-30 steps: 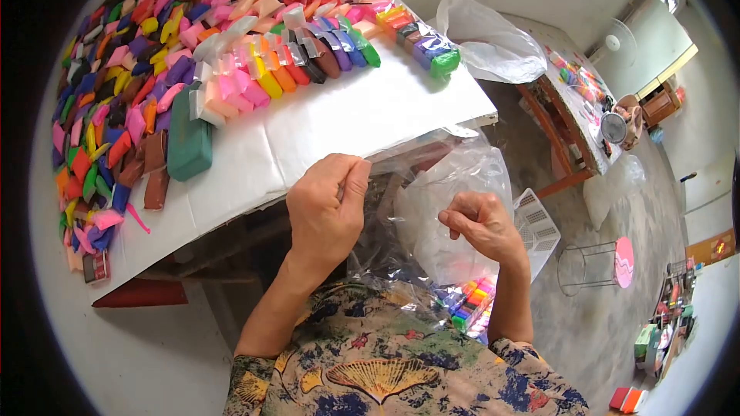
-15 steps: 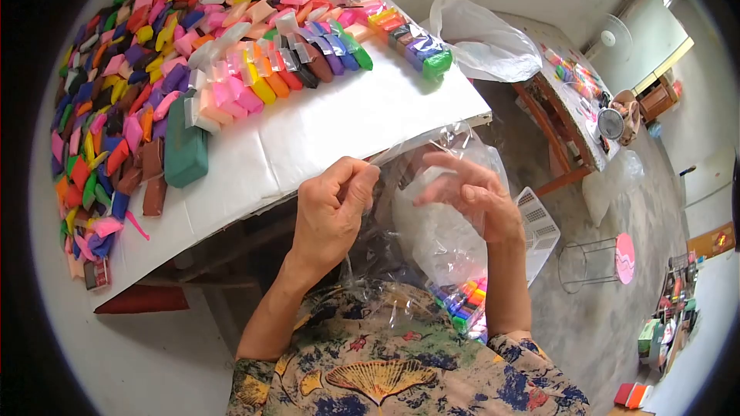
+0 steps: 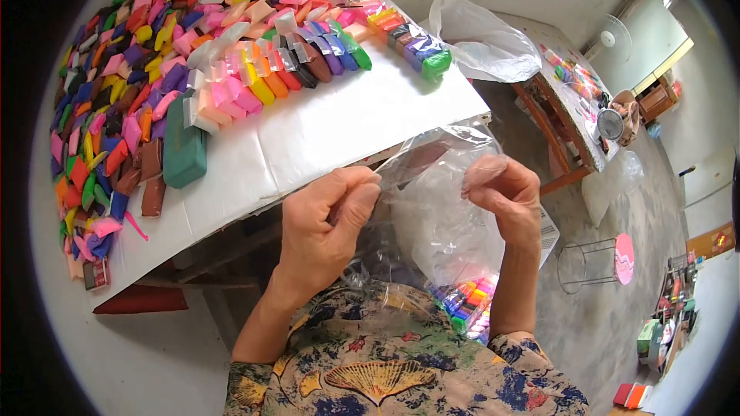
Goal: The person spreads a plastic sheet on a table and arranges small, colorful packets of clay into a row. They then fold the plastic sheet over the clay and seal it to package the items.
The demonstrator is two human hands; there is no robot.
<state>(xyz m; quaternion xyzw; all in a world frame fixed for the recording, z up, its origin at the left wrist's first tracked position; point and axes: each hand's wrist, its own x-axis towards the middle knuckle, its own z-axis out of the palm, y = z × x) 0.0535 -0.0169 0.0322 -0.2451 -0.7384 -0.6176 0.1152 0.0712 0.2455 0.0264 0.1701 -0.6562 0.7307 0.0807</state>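
A clear thin plastic bag [image 3: 443,137] is stretched between my two hands in front of the table edge. My left hand [image 3: 327,219] is closed, thumb and forefinger pinching the bag's left edge. On the other side my right hand [image 3: 505,196] has its fingertips pinched together on the bag's right part. Below them hangs a whitish plastic bag [image 3: 443,219], with several colourful wrapped packs [image 3: 470,304] beneath it near my lap. A row of small coloured packets [image 3: 285,65] lies on the table ahead, beside a dark green block [image 3: 185,142].
A large heap of coloured packets [image 3: 123,69] covers the left of the white tabletop [image 3: 324,119]. A bagged set of colours [image 3: 412,42] lies near its right corner. Beyond are a white plastic bag [image 3: 486,38], a second table [image 3: 566,92] and a pink-topped stool [image 3: 624,258].
My right hand has moved a little right and its fingers have gone from spread to pinched. The clear bag now spreads wider between my hands. My left hand keeps its pinch.
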